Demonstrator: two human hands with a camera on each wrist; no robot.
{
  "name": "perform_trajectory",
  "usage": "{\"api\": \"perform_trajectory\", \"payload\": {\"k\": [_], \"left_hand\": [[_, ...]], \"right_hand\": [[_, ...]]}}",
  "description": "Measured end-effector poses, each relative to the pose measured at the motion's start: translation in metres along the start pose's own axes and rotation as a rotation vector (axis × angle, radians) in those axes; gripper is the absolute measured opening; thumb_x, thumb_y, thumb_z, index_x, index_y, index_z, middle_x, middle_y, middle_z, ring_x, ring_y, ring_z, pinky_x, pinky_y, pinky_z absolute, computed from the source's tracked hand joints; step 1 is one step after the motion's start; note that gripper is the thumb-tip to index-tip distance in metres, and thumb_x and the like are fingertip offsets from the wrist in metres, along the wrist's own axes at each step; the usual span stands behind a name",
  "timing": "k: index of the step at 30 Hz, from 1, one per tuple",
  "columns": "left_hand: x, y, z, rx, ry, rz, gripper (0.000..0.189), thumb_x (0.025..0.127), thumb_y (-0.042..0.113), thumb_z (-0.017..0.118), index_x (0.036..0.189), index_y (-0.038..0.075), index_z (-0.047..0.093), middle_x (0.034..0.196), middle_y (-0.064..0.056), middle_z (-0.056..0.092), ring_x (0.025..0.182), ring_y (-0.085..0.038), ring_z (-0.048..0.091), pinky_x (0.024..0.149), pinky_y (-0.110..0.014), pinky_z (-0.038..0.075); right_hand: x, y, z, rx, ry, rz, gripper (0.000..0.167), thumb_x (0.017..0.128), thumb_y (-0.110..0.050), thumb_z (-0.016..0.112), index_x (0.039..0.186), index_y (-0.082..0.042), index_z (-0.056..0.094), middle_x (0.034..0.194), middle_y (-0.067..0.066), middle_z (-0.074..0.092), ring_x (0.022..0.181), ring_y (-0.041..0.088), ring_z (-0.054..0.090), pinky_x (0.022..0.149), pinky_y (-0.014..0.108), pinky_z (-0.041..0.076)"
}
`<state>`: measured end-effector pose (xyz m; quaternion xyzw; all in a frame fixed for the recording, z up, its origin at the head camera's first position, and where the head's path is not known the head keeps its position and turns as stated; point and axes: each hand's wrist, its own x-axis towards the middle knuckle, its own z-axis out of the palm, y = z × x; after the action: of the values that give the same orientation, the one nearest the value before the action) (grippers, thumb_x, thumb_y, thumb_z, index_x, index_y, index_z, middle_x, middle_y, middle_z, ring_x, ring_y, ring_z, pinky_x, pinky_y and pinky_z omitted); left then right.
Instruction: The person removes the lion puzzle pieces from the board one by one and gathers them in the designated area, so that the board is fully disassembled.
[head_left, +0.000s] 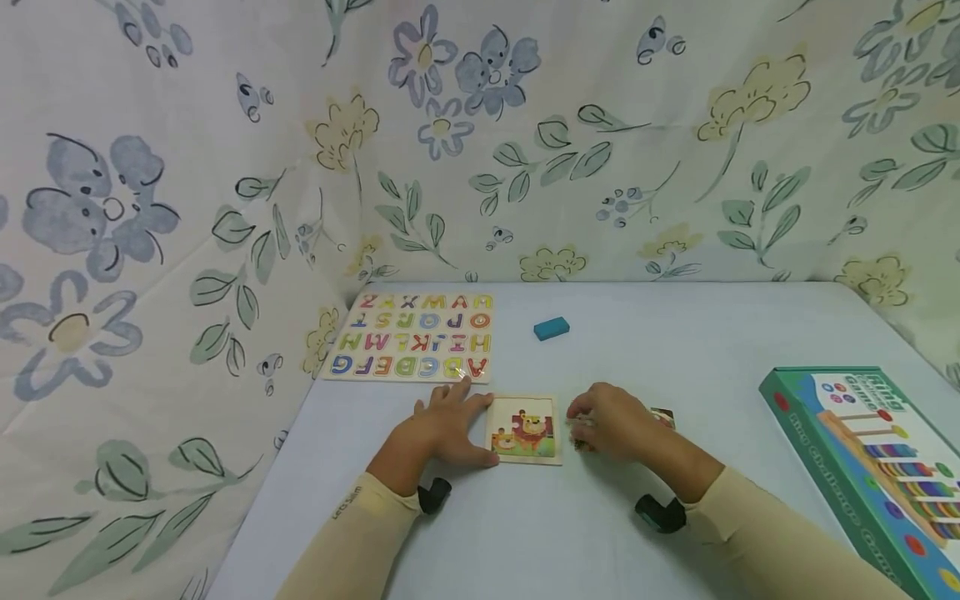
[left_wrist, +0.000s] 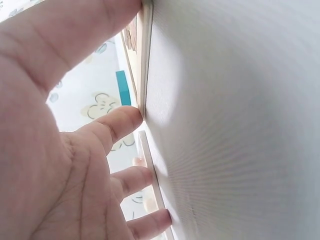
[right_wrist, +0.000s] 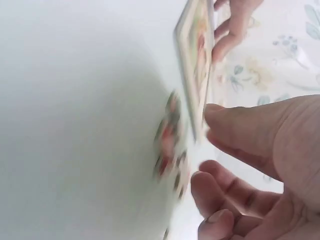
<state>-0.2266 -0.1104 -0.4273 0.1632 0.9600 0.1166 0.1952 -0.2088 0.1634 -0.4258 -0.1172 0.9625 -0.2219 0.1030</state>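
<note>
A small wooden jigsaw tray (head_left: 523, 457) lies on the table with a few joined pieces showing a lion (head_left: 532, 425) in its lower part. My left hand (head_left: 448, 425) is spread along the tray's left side, thumb and index finger touching its edge; the other fingers reach the alphabet board (head_left: 411, 342) behind. Just right of the tray, my right hand (head_left: 615, 423) hovers low over loose puzzle pieces (right_wrist: 169, 142), partly hidden beneath it in the head view. The right wrist view shows a gap between thumb and fingers with no piece in it.
Behind the tray sits a teal block (head_left: 552, 328). Another loose puzzle piece (head_left: 663, 415) shows past my right wrist. A green game box (head_left: 862, 467) stands at the table's right side. Floral cloth (head_left: 600, 167) hangs along the back and left.
</note>
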Motion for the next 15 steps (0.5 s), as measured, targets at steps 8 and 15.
{"api": "perform_trajectory", "payload": {"k": [8, 15], "left_hand": [[0.003, -0.002, 0.001, 0.013, -0.011, -0.003, 0.097, 0.077, 0.065, 0.079, 0.159, 0.034, 0.037, 0.172, -0.006, 0.012, 0.155, -0.042, 0.015, 0.117, -0.074, 0.017], [0.002, -0.001, 0.000, 0.014, -0.001, -0.017, 0.097, 0.076, 0.064, 0.081, 0.158, 0.035, 0.038, 0.172, -0.005, 0.014, 0.156, -0.040, 0.015, 0.118, -0.073, 0.018]], "right_hand": [[0.028, -0.038, 0.018, -0.026, -0.076, -0.075, 0.047, 0.084, -0.035, 0.085, 0.125, -0.017, 0.069, 0.120, 0.008, 0.056, 0.099, 0.020, 0.058, 0.093, 0.043, 0.055], [0.036, -0.047, 0.025, -0.005, -0.106, -0.056, 0.045, 0.082, -0.031, 0.088, 0.119, -0.017, 0.067, 0.120, 0.006, 0.056, 0.102, 0.019, 0.057, 0.097, 0.043, 0.053]]}}
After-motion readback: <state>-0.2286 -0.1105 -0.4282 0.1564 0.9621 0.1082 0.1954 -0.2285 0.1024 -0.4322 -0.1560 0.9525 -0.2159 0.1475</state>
